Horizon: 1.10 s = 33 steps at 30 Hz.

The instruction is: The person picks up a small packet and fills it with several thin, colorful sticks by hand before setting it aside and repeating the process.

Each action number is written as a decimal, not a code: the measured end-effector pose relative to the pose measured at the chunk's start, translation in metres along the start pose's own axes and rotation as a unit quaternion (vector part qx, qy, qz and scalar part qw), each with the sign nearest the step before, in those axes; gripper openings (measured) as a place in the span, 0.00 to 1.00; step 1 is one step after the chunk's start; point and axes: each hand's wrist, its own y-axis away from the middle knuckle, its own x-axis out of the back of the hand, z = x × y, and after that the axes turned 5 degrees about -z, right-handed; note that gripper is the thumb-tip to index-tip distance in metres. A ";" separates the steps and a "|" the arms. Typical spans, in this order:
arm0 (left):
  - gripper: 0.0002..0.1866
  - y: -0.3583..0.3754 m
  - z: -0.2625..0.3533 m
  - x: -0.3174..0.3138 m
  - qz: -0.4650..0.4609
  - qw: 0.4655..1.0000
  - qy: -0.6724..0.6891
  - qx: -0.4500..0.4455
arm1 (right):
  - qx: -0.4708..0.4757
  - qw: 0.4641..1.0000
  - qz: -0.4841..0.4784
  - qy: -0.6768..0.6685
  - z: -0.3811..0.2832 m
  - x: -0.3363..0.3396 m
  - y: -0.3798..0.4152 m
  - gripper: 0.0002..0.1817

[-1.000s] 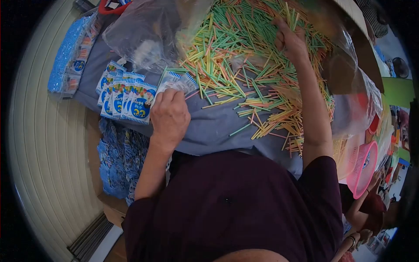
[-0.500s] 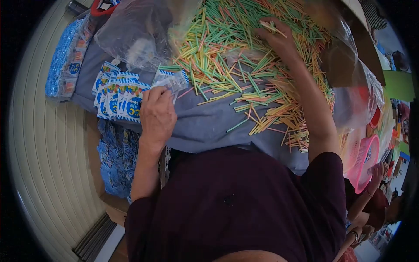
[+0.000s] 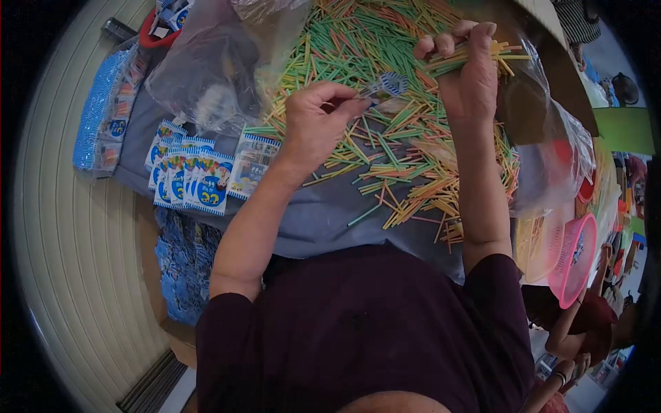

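Note:
My left hand (image 3: pixel 318 127) is closed, pinching a small see-through packet (image 3: pixel 392 84) with a blue striped edge by its near end, above the pile. In my right hand (image 3: pixel 470 82), palm up, lies a bunch of thin coloured sticks (image 3: pixel 508 56), gripped between thumb and fingers. Beneath both hands spreads a big heap of loose sticks (image 3: pixel 344 58) in green, yellow, orange and pink, on a grey cloth (image 3: pixel 303 224). Left of my left forearm, several printed packets (image 3: pixel 210 186) overlap in a row; one more packet (image 3: pixel 251 165) rests beside them, back side up.
A crumpled plastic bag (image 3: pixel 220 69) lies at the upper left, near a blue bundle of packets (image 3: pixel 103 110) and a red basket (image 3: pixel 157 38). Blue patterned fabric (image 3: pixel 182 261) sits below. A pink basket (image 3: pixel 577 261) stands right, with another person's arm (image 3: pixel 568 327) nearby.
My left hand has left the packet row and moved right over the heap, holding a see-through packet. My right hand has turned palm up, now with a larger bunch of sticks.

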 end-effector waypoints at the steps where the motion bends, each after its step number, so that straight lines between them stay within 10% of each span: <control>1: 0.05 -0.007 -0.003 -0.007 -0.020 0.999 0.037 0.011 | 0.003 1.000 -0.001 0.001 -0.001 -0.002 0.001 0.21; 11: 0.08 -0.029 -0.014 -0.038 -0.012 0.988 0.153 0.030 | -0.010 0.987 -0.067 0.146 0.027 0.023 0.000 0.25; 13: 0.09 -0.031 -0.014 -0.041 -0.015 0.989 0.148 0.027 | -0.067 0.918 -0.151 0.361 0.023 0.030 -0.001 0.35; 17: 0.11 -0.038 -0.014 -0.046 -0.042 0.962 0.262 0.059 | -0.032 0.911 -0.238 0.335 0.021 0.031 -0.013 0.47; 19: 0.11 -0.042 -0.017 -0.046 -0.047 0.951 0.299 0.069 | -0.073 0.967 -0.135 0.205 0.011 0.022 -0.018 0.51; 28: 0.10 -0.023 -0.010 -0.024 -0.037 0.940 0.337 0.038 | 0.000 0.893 0.000 0.450 -0.009 0.078 -0.034 0.23; 30: 0.09 -0.012 -0.003 -0.012 -0.014 0.954 0.293 0.054 | 0.176 0.437 -0.103 0.876 -0.013 0.068 -0.015 0.23; 31: 0.09 -0.007 -0.006 -0.007 -0.011 0.963 0.266 0.029 | 0.180 0.441 -0.112 0.872 -0.016 0.055 -0.006 0.23; 33: 0.10 0.002 -0.008 -0.007 0.022 0.969 0.247 0.015 | 0.018 0.817 -0.137 0.560 -0.021 0.019 0.013 0.26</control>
